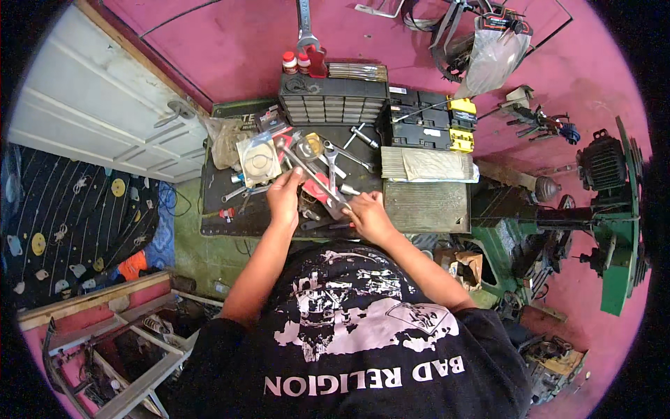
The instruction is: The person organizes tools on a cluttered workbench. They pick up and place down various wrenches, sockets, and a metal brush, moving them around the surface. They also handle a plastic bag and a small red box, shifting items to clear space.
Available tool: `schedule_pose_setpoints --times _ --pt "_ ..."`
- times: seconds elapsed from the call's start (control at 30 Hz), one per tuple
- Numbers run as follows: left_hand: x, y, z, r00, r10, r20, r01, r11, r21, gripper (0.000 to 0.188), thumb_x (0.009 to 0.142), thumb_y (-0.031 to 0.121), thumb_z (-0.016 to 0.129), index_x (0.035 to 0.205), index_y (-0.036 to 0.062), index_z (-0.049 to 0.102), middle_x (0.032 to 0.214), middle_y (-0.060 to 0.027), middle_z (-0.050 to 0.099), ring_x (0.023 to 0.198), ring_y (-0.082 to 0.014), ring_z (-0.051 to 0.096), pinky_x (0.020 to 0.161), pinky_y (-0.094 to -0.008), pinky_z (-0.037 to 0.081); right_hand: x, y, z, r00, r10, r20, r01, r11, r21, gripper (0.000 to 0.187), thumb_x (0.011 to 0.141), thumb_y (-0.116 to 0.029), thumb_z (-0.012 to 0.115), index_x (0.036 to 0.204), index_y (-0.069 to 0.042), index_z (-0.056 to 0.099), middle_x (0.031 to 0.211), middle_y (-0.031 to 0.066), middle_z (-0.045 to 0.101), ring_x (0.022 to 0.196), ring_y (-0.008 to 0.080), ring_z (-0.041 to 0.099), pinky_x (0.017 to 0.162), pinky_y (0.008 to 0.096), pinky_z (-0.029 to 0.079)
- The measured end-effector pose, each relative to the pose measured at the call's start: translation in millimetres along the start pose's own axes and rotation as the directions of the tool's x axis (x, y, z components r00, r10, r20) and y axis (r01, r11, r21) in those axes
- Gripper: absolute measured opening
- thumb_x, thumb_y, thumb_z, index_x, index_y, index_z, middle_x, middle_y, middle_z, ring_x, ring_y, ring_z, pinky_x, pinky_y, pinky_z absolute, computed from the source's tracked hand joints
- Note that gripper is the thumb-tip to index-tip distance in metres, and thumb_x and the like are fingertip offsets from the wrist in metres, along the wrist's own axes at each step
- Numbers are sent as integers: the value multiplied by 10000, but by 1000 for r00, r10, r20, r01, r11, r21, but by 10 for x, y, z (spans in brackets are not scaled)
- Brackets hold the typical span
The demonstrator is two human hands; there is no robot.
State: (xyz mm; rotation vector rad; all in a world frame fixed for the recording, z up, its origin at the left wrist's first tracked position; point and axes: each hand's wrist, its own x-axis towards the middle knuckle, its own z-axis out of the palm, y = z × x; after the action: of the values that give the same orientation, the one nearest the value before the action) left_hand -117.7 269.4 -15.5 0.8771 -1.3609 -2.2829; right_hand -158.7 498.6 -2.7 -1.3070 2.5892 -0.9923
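Observation:
A long slim metal tool (307, 170) with a rounded head slants over the workbench (419, 209). My right hand (370, 215) is closed around its lower end. My left hand (285, 199) has its fingers curled against the shaft farther up, apparently gripping it; the palm side is hidden. Just right of the shaft lie a combination wrench (332, 171) and, angled behind it, another wrench (352, 157). A small socket-like piece (349, 189) rests near my right fingertips. Red flat pieces (317, 187) show beneath the tool. Left of it sits a packet with a ring-shaped part (259, 162).
A black drawer cabinet (333, 108) stands at the back, beside black-and-yellow cases (429, 122). A T-shaped tool (363, 136) lies before it. Ribbed sheets (427, 165) cover the bench's right side. A green machine (621, 230) is at right; a white door (112, 115) at left.

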Motion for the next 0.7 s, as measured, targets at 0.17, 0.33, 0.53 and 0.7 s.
schedule_pose_setpoints --times 0.17,0.33,0.53,0.7 --pt "129 53 72 976 -140 170 142 990 -3 217 956 221 703 1140 108 723 1013 33 728 850 -44 631 658 -200 358 76 -166 223 990 115 84 -142 820 555 98 949 -77 609 938 11 652 848 177 668 827 312 668 768 404 506" --pt "301 -221 86 846 -275 456 333 942 -49 261 979 101 637 1231 36 653 953 -40 711 765 -144 681 727 -307 582 274 -174 382 973 200 112 -229 806 546 183 903 -79 607 1066 -1 639 913 160 691 841 274 660 803 381 511" --pt "346 -71 247 894 -288 342 285 957 61 170 944 60 670 1104 8 694 874 -29 698 702 -113 652 643 -262 537 349 -137 428 932 246 265 -361 644 675 260 952 -145 677 1164 -2 634 951 33 680 890 105 597 827 298 488" --pt "484 755 590 914 -131 384 90 988 124 245 944 29 659 1180 -29 686 1034 -41 724 913 -117 652 831 -261 503 747 -266 44 934 327 144 -318 576 753 212 1014 -122 607 1190 -5 605 903 -20 632 798 52 563 723 249 482"
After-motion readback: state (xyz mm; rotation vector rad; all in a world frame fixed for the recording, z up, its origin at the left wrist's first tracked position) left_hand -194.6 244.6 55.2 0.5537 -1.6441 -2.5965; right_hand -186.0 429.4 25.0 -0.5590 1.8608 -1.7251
